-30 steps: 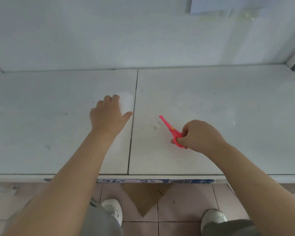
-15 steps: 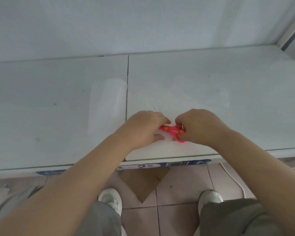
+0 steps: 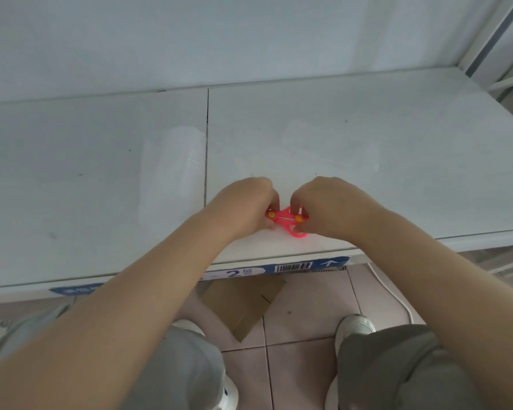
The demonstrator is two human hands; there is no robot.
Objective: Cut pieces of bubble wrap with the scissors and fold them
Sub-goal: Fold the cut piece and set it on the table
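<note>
Bubble wrap (image 3: 172,173) lies flat as a pale, see-through sheet on the white tabletop (image 3: 71,187), just left of the dark seam (image 3: 207,149) that divides the surface into two panels. The tabletop fills the whole width of the view, and behind its far edge stands a plain white wall (image 3: 219,39). On the right panel there is a second faint, glossy patch (image 3: 329,149); I cannot tell if it is another sheet. Below the near edge the floor (image 3: 308,365) of pinkish tiles shows, together with the person's grey trousers (image 3: 397,365). A brown piece of cardboard (image 3: 243,306) lies on the tiles between the two white shoes (image 3: 356,327).

Both bare forearms reach forward from the near side and meet over the right panel, close to its near edge and just right of the seam. The left hand (image 3: 249,202) and the right hand (image 3: 332,205) are almost touching, both with the back turned up. Between them are the pink scissors (image 3: 288,221), well apart from the sheet on the left. The fingers of the left hand are curled down and pinch the left end of the scissors; the fingers of the right hand are curled round the right part, and one handle loop sticks out on the near side. I cannot tell if the blades are spread. A blue and white label strip (image 3: 293,266) with a barcode runs along the front of the tabletop. Two small yellow dots mark the scissors.
</note>
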